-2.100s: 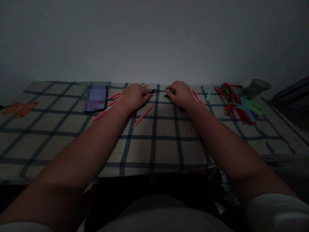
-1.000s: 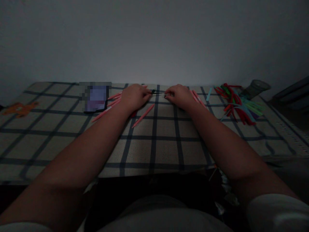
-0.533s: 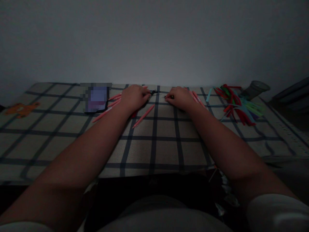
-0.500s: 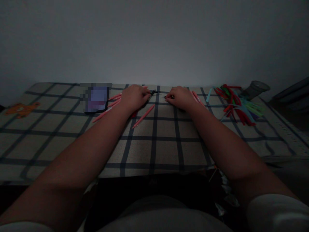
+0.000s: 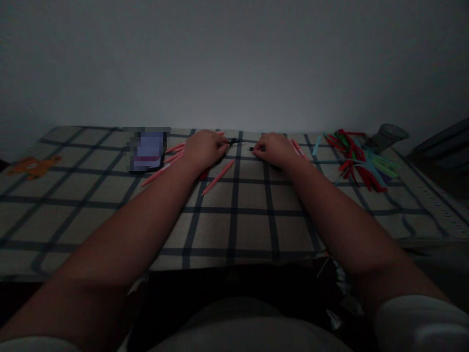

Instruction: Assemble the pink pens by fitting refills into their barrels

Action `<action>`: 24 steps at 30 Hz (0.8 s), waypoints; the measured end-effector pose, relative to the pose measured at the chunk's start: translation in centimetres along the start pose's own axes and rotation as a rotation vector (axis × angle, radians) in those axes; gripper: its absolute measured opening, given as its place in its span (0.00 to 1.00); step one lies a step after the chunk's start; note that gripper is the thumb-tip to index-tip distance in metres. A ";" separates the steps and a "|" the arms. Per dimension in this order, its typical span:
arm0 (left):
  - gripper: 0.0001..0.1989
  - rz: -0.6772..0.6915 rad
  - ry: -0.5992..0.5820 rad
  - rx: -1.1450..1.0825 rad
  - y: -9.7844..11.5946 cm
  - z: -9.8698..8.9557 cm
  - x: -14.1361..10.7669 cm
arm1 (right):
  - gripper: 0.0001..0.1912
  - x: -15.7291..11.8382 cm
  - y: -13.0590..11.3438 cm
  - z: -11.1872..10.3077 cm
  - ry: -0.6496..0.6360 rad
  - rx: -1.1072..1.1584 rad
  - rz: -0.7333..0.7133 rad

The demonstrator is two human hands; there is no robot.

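Note:
My left hand (image 5: 205, 150) is closed around a slim, dark, pointed thing (image 5: 233, 141), whose thin tip sticks out to the right past my fingers. Its other end is hidden in the hand. Across a short gap, my right hand (image 5: 277, 150) pinches a small black piece (image 5: 252, 148), too dark to name. A single pink pen (image 5: 218, 177) lies slantwise on the cloth just below my left hand. More pink pens (image 5: 176, 155) lie beside and partly under that hand, and another pink pen (image 5: 297, 146) shows behind my right wrist.
A checked cloth (image 5: 252, 230) covers the table against a wall. Left stand a phone (image 5: 149, 149), partly pixelated, and an orange bear-shaped piece (image 5: 34, 166). Right lie red, green and blue fuzzy strips (image 5: 361, 166) beside a tipped grey see-through cup (image 5: 388, 137).
Almost nothing differs. Both hands keep their place and grip, and a little more of the black piece shows at my right fingertips.

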State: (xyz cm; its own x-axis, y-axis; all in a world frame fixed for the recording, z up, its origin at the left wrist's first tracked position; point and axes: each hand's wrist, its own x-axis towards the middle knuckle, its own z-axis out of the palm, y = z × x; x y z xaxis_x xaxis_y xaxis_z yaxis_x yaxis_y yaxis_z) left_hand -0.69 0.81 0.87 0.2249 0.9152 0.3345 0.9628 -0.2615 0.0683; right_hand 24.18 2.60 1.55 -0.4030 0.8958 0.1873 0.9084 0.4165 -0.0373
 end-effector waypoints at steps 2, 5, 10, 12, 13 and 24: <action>0.20 0.005 -0.001 0.004 0.0 0.0 0.0 | 0.14 0.1 0.2 0.2 0.006 0.008 -0.005; 0.20 0.036 0.008 0.000 -0.1 0.1 0.0 | 0.14 0.3 0.7 0.6 0.063 0.057 -0.005; 0.18 0.133 0.012 -0.006 -0.1 0.1 -0.1 | 0.20 0.9 1.6 1.0 0.266 0.192 -0.008; 0.18 0.171 0.016 0.003 0.0 0.0 -0.2 | 0.22 1.0 1.6 1.1 0.295 0.225 -0.077; 0.18 0.191 0.019 0.007 0.1 -0.1 -0.2 | 0.23 0.9 1.5 1.2 0.292 0.235 -0.129; 0.17 0.296 0.027 0.038 0.2 0.0 -0.2 | 0.18 0.9 0.9 1.7 0.157 0.185 -0.365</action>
State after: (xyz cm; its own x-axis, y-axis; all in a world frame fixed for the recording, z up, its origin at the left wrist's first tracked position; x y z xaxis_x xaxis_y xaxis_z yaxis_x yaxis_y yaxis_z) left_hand -0.55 0.61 0.79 0.4928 0.7922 0.3599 0.8611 -0.5035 -0.0708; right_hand 24.46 4.05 0.02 -0.6591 0.6564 0.3671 0.6686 0.7349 -0.1137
